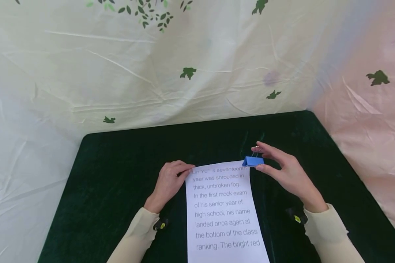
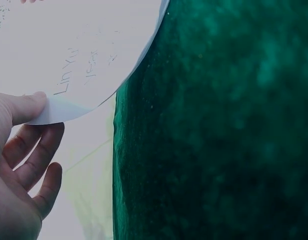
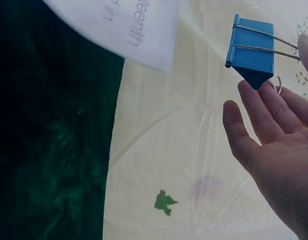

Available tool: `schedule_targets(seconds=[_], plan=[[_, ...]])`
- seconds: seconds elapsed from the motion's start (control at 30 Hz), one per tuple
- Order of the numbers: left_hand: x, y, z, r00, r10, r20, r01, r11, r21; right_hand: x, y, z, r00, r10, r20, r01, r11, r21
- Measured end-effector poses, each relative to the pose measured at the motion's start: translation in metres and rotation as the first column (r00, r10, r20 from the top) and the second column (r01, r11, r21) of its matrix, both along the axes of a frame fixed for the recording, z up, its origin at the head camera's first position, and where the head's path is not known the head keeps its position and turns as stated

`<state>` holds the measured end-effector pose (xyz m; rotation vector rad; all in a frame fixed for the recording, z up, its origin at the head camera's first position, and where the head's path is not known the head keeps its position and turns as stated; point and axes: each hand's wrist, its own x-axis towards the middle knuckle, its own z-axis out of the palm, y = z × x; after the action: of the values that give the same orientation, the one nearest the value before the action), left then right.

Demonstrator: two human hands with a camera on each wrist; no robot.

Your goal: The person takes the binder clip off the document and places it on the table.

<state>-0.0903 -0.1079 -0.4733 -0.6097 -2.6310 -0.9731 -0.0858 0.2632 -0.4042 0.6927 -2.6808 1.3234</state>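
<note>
On the left side, the left hand (image 1: 169, 179) pinches the white paper (image 1: 222, 212) at its eleven o'clock corner. This printed sheet extends toward six o'clock, over the dark green table (image 1: 118, 171). Near its one o'clock corner is the blue binder clip (image 1: 254, 161), which the right wrist view shows apart from the sheet. The right hand (image 1: 288, 171), apart from the left, pinches the clip's wire handles between thumb and fingers.
</note>
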Motion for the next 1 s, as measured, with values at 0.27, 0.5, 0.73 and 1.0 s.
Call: schedule_targets(seconds=[0.27,0.5,0.73,1.0], plan=[[0.001,0.000,-0.003,1.000,0.009,0.011,-0.009,1.000,-0.002,0.006,0.016,-0.007,0.999,-0.018,0.039,0.018,1.000,-0.007],[0.001,-0.001,-0.004,0.999,0.014,0.029,-0.014,1.000,0.009,0.004,0.028,-0.015,0.997,-0.030,0.077,0.031,0.999,-0.007],[0.001,0.000,-0.005,0.999,0.015,0.034,-0.015,1.000,0.011,0.002,0.035,-0.023,0.993,-0.031,0.114,0.031,1.000,0.006],[-0.001,0.001,-0.003,0.999,0.018,0.029,-0.018,1.000,0.013,-0.002,0.043,-0.029,0.986,-0.027,0.164,0.021,0.999,0.041]])
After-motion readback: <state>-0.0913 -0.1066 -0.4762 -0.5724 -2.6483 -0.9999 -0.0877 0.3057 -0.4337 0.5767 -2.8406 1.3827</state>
